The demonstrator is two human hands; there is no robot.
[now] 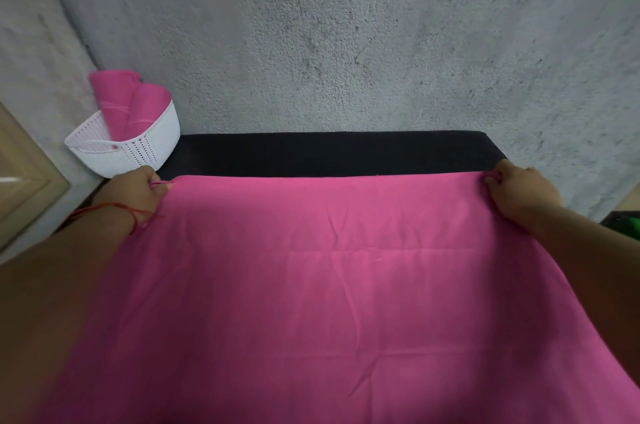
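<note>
A large pink cloth (311, 285) lies spread flat over a black table (329, 153), covering most of it and running out of view at the bottom. My left hand (138, 191) pinches the cloth's far left corner. My right hand (519, 191) pinches its far right corner. Both arms reach out along the cloth's two sides. A red thread is tied round my left wrist.
A white perforated basket (138, 150) stands at the table's far left and holds two rolled pink cloths (128, 101). A rough grey wall (346, 35) rises right behind the table. A wooden frame (20, 164) is at the left, a dark green thing (623, 222) at the right edge.
</note>
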